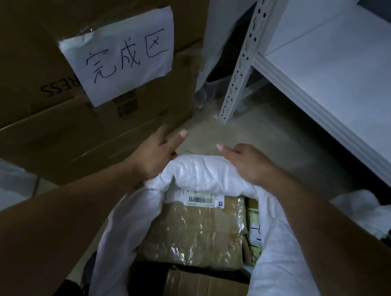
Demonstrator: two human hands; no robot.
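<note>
Dim room: white metal shelving (352,77) stands on a beige floor (267,133) beside stacked cardboard boxes (45,11).

Woven plastic sack (279,274) (matt), glossy-taped cardboard parcel (198,234), paper sign (119,58)

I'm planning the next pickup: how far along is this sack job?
Done: the white sack already holds taped parcels. In hand: the left hand and right hand hold its rolled far rim. Left: the mouth stands open, not yet closed.
</note>
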